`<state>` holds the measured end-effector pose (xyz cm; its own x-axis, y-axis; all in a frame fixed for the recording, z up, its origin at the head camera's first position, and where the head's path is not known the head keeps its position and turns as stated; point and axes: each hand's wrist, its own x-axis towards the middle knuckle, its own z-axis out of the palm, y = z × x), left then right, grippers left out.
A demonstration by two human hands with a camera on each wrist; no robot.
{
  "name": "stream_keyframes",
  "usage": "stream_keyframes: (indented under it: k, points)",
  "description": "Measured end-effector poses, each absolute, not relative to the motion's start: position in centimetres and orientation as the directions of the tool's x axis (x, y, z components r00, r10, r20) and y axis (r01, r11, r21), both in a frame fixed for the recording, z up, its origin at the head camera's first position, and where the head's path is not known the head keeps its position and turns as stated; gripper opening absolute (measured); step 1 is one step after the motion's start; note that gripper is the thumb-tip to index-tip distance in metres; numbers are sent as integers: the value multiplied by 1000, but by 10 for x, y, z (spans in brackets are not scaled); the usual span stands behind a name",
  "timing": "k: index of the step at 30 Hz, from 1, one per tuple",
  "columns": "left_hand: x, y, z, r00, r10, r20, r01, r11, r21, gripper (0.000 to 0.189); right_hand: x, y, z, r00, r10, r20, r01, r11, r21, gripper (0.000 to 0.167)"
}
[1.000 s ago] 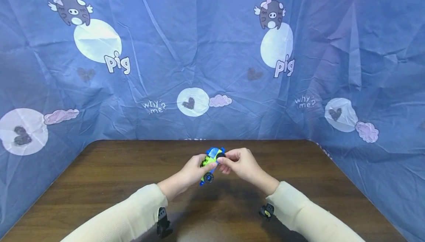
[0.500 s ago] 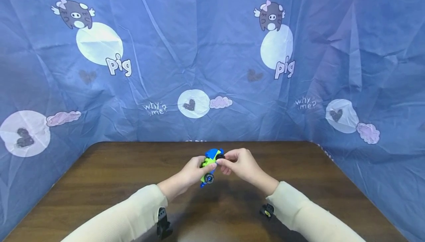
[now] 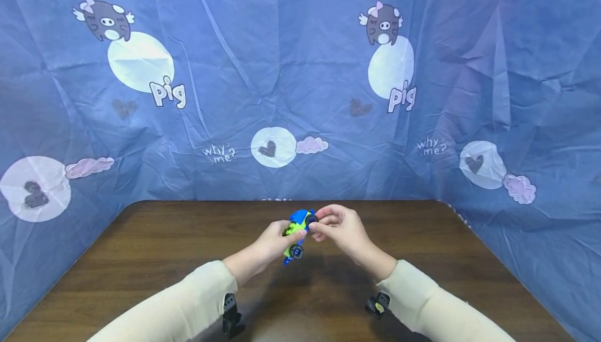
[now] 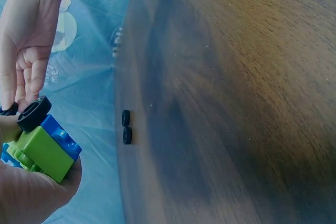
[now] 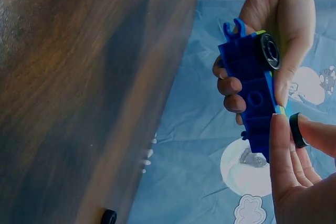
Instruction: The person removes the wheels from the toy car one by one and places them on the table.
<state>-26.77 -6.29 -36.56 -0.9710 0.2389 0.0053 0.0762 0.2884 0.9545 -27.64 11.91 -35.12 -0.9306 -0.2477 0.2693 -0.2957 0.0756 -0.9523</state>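
Observation:
A small blue and lime-green toy car (image 3: 297, 226) is held above the table in my left hand (image 3: 269, 241), the thumb across its side. A fitted black wheel (image 3: 296, 252) shows at its near end; the right wrist view shows the car's blue underside (image 5: 256, 95). At the other end my right hand (image 3: 346, 230) pinches a black tyre (image 5: 298, 130) between thumb and fingers, close against the car's side. Whether this tyre sits on a hub cannot be seen. Two more black tyres (image 4: 126, 127) stand close together on the table in the left wrist view.
The brown wooden table (image 3: 188, 237) reaches back to a blue cloth backdrop (image 3: 300, 71) printed with pigs, hearts and clouds. In the right wrist view a black tyre (image 5: 108, 216) lies near the table's edge. Black camera mounts (image 3: 232, 316) hang under both sleeves.
The toy car has tilted slightly in my left hand, which stays nearly in place. My right hand's fingers have shifted and spread a little at the tyre, the index finger rising.

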Motion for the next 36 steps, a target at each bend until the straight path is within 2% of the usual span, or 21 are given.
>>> stream_keyframes:
  k: [6,12,17,25,30,36]
  points:
    - [-268,-66,-368,-974,228,-6,61,285,956,31,-277,123,-348,-939,-249,237,-246,3,-969,31]
    - [-267,-68,-366,-967,252,-32,46,297,954,39,-283,135,-344,-940,-267,212,-218,-8,-976,33]
    - [-264,-70,-362,-959,281,-49,16,223,975,50,-291,145,-344,-949,-261,178,-174,-40,-984,35]
    - [-265,-76,-361,-928,363,-77,-11,182,983,51,-304,165,-350,-985,-168,45,-33,-73,-997,38]
    - [-267,-79,-365,-911,411,-45,26,165,986,50,-309,177,-354,-991,-131,17,-6,-84,-996,41]
    - [-268,-81,-367,-916,399,-46,25,170,985,56,-319,190,-360,-996,-83,-20,29,-104,-994,43]
